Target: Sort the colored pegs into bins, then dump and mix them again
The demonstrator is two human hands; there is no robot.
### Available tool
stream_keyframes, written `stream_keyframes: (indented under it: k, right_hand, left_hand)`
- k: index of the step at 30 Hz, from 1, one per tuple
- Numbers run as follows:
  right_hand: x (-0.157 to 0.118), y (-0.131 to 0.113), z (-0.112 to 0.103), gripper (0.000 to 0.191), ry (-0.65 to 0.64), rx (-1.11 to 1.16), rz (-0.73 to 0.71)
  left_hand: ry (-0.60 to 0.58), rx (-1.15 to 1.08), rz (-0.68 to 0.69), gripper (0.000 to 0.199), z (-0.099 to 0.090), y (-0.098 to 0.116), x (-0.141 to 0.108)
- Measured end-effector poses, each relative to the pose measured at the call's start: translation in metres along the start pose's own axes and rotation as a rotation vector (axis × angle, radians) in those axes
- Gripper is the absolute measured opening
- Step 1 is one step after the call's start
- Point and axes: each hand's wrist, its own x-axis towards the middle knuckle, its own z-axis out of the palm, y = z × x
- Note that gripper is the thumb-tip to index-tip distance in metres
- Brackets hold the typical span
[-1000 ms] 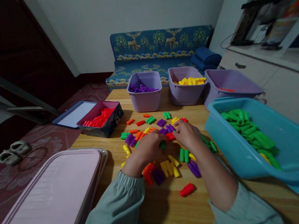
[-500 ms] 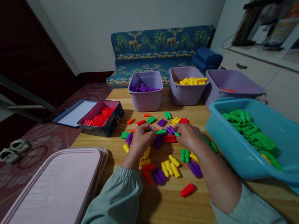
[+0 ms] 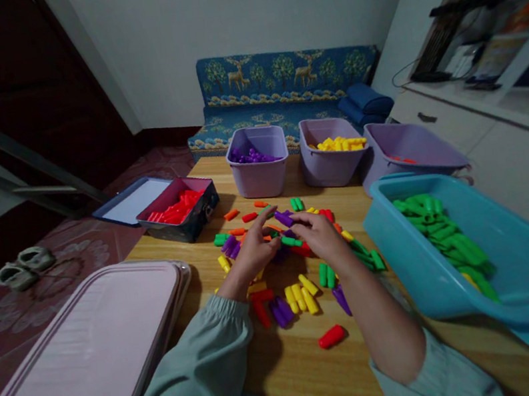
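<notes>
Several small plastic pieces, rounded at one end and coloured red, green, yellow, purple and orange, lie scattered in the middle of the table. My right hand (image 3: 320,234) pinches a purple plastic piece (image 3: 283,219) between thumb and fingertips, just above the pile. To its left, my left hand (image 3: 253,254) is open, thumb and index finger spread apart over the pieces. A green plastic piece (image 3: 291,241) lies between the two hands. Nearer to me are a row of yellow pieces (image 3: 299,297) and a single red piece (image 3: 331,336).
At the back stand lilac bins with purple (image 3: 262,178), yellow (image 3: 330,172) and a few red pieces (image 3: 386,167). A turquoise tub (image 3: 436,284) of green pieces is at right. On the left are a tin (image 3: 176,231) of red pieces and a pink lid (image 3: 91,348).
The fingers of my left hand have spread apart, and the green piece there now lies lower. My right hand has moved left and up and now holds a purple piece.
</notes>
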Motion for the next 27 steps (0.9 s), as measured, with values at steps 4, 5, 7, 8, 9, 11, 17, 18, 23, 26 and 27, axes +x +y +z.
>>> stream_keyframes:
  k: [4, 5, 7, 8, 9, 11, 17, 18, 23, 26, 27]
  right_hand:
    - [-0.002, 0.001, 0.013, 0.027, -0.045, 0.094, 0.023]
    - [-0.003, 0.0, 0.015, 0.027, -0.041, 0.121, 0.056]
    - [-0.005, -0.002, 0.017, 0.027, -0.025, 0.19, 0.117]
    - [-0.006, -0.003, 0.018, 0.025, -0.015, 0.211, 0.135]
    - [-0.006, -0.003, 0.017, 0.022, -0.003, 0.213, 0.142]
    - [-0.004, 0.0, 0.015, 0.016, 0.025, 0.16, 0.141]
    - [0.0, 0.007, -0.006, 0.019, 0.038, -0.04, 0.123]
    - [-0.002, 0.005, -0.009, 0.02, -0.018, -0.036, 0.121]
    - [-0.011, -0.01, -0.008, 0.017, -0.26, -0.059, 0.045]
    - [-0.014, -0.016, 0.004, 0.012, -0.214, -0.064, 0.004]
    - [-0.014, -0.017, 0.008, 0.012, -0.175, -0.031, 0.025]
  left_hand:
    - [-0.043, -0.067, -0.019, 0.068, 0.001, -0.003, 0.001]
    - [-0.035, -0.068, -0.027, 0.063, 0.001, -0.005, 0.002]
    - [0.006, -0.039, -0.024, 0.048, 0.0, -0.01, 0.005]
    - [0.028, -0.009, -0.007, 0.04, 0.0, -0.012, 0.006]
    - [0.045, 0.032, 0.017, 0.033, -0.001, -0.014, 0.008]
    - [0.076, 0.132, 0.063, 0.024, -0.004, -0.018, 0.009]
    - [0.184, 0.384, 0.102, 0.026, -0.014, -0.019, 0.009]
    - [0.196, 0.405, 0.111, 0.027, -0.014, -0.019, 0.008]
    - [0.269, 0.423, 0.067, 0.057, -0.01, -0.013, 0.005]
    - [0.267, 0.231, -0.021, 0.055, -0.007, -0.012, 0.006]
    - [0.245, 0.144, -0.058, 0.051, -0.007, -0.012, 0.007]
